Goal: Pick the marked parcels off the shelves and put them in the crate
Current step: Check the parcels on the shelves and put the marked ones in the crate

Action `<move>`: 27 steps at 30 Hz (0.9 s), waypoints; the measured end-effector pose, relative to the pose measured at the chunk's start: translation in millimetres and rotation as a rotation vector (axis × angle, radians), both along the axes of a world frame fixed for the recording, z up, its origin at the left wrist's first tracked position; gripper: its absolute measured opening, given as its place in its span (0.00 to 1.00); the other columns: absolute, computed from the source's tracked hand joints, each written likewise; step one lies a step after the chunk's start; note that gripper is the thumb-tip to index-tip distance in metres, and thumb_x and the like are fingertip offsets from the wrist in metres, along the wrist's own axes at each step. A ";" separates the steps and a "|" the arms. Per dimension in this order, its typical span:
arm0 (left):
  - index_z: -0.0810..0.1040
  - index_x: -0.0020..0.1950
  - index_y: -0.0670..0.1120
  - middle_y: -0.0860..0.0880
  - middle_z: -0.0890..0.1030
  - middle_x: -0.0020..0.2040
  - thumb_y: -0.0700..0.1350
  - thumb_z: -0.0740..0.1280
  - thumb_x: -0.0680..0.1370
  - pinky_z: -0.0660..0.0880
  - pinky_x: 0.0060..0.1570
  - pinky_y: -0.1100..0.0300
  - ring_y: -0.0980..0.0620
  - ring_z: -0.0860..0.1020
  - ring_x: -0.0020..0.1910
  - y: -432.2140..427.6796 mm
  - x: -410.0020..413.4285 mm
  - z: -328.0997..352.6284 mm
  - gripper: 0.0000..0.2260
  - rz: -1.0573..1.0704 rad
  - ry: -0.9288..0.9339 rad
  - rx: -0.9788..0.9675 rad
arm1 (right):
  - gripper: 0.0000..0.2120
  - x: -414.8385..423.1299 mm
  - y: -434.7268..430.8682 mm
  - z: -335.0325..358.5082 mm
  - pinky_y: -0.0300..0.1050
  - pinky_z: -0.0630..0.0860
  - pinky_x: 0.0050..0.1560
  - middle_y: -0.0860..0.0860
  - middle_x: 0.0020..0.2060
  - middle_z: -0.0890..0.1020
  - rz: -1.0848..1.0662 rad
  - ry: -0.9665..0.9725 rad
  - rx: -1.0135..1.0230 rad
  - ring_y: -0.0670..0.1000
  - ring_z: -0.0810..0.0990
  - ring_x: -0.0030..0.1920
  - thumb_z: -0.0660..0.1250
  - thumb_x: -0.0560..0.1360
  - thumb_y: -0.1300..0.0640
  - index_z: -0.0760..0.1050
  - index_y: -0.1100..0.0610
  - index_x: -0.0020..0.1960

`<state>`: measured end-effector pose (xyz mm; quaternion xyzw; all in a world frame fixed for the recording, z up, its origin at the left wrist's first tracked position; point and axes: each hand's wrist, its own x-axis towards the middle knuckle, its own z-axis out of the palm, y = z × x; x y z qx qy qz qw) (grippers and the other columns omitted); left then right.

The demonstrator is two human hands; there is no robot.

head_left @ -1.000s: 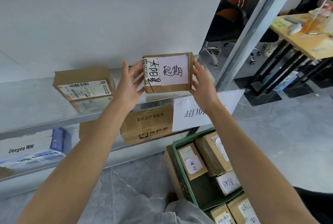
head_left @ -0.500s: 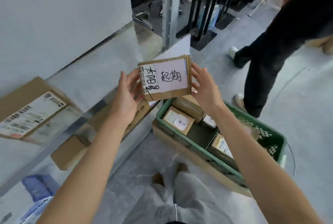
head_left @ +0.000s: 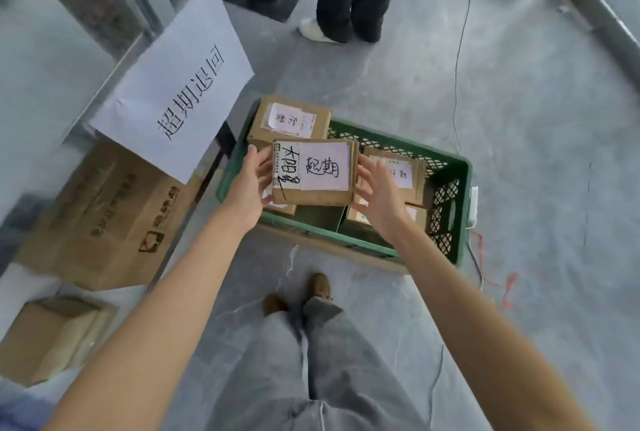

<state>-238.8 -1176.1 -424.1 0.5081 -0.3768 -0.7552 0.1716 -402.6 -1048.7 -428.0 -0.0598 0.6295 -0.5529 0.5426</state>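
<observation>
Centre of frame: marked parcel [head_left: 313, 174] held label-up over the green crate [head_left: 463, 188]. Left hand [head_left: 250, 185] grasps its left edge, right hand [head_left: 380, 195] its right edge. Labelled boxes [head_left: 289, 120] lie inside the crate.

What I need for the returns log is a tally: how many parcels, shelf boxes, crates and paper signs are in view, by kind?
Held parcel, between the left hand and right hand: 1
Parcels in the crate: 4 showing, two only partly
Shelf boxes: 2
Green crate: 1
Paper sign: 1
Total: 9
</observation>
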 end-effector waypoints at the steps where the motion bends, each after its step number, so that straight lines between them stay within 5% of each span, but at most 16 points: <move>1: 0.70 0.67 0.54 0.51 0.76 0.59 0.58 0.45 0.82 0.73 0.53 0.51 0.52 0.75 0.57 0.9 -4.8 -9.2 0.21 -0.022 -0.023 0.016 | 0.25 -1.3 2.6 -11.1 0.64 0.60 0.71 0.50 0.72 0.66 -0.015 -0.013 0.026 0.58 0.64 0.72 0.44 0.81 0.41 0.63 0.49 0.73; 4: 0.70 0.69 0.53 0.52 0.76 0.60 0.58 0.45 0.82 0.71 0.50 0.54 0.52 0.73 0.59 -1.9 -17.2 -42.1 0.22 -0.091 -0.098 0.060 | 0.25 -4.9 3.7 -44.6 0.64 0.61 0.70 0.51 0.72 0.66 -0.068 -0.043 0.096 0.58 0.66 0.70 0.45 0.82 0.41 0.63 0.50 0.73; 9: 0.72 0.60 0.55 0.57 0.77 0.49 0.57 0.47 0.82 0.68 0.42 0.60 0.56 0.73 0.49 -8.7 -38.6 -106.9 0.17 -0.172 -0.210 0.135 | 0.23 -10.7 -5.8 -102.4 0.58 0.64 0.69 0.50 0.73 0.65 -0.157 -0.125 0.216 0.58 0.66 0.70 0.47 0.82 0.43 0.63 0.50 0.73; 13: 0.70 0.65 0.51 0.53 0.78 0.51 0.55 0.54 0.82 0.67 0.38 0.61 0.57 0.74 0.44 -17.8 -52.4 -150.9 0.16 -0.196 -0.283 0.163 | 0.23 -15.1 -14.5 -143.8 0.57 0.63 0.70 0.50 0.73 0.65 -0.197 -0.136 0.277 0.58 0.65 0.71 0.48 0.82 0.43 0.62 0.50 0.74; 20: 0.65 0.71 0.54 0.52 0.74 0.67 0.53 0.57 0.81 0.64 0.68 0.51 0.52 0.71 0.65 -48.7 -55.4 -202.7 0.18 -0.268 -0.278 0.082 | 0.22 -10.3 -33.7 -188.0 0.57 0.62 0.71 0.48 0.71 0.66 -0.197 -0.170 0.247 0.55 0.66 0.70 0.49 0.82 0.44 0.62 0.50 0.73; 23: 0.64 0.72 0.55 0.52 0.69 0.71 0.55 0.58 0.80 0.59 0.72 0.44 0.49 0.66 0.71 -63.2 -42.4 -213.8 0.21 -0.253 -0.316 0.054 | 0.22 -1.9 -45.6 -196.6 0.57 0.63 0.70 0.48 0.72 0.66 -0.163 -0.190 0.217 0.55 0.66 0.71 0.48 0.82 0.43 0.63 0.48 0.72; 25: 0.66 0.71 0.54 0.51 0.71 0.69 0.54 0.57 0.80 0.64 0.69 0.47 0.50 0.69 0.68 -71.2 -32.7 -218.4 0.19 -0.214 -0.328 0.054 | 0.22 4.4 -54.3 -201.9 0.56 0.62 0.70 0.48 0.72 0.66 -0.133 -0.208 0.217 0.54 0.65 0.71 0.47 0.82 0.42 0.63 0.48 0.72; 27: 0.72 0.65 0.53 0.51 0.77 0.63 0.54 0.54 0.82 0.72 0.53 0.57 0.53 0.75 0.59 -75.7 -24.9 -217.9 0.15 -0.177 -0.321 0.067 | 0.22 9.8 -63.5 -207.6 0.55 0.62 0.69 0.48 0.72 0.66 -0.129 -0.245 0.221 0.54 0.65 0.71 0.47 0.82 0.42 0.64 0.48 0.72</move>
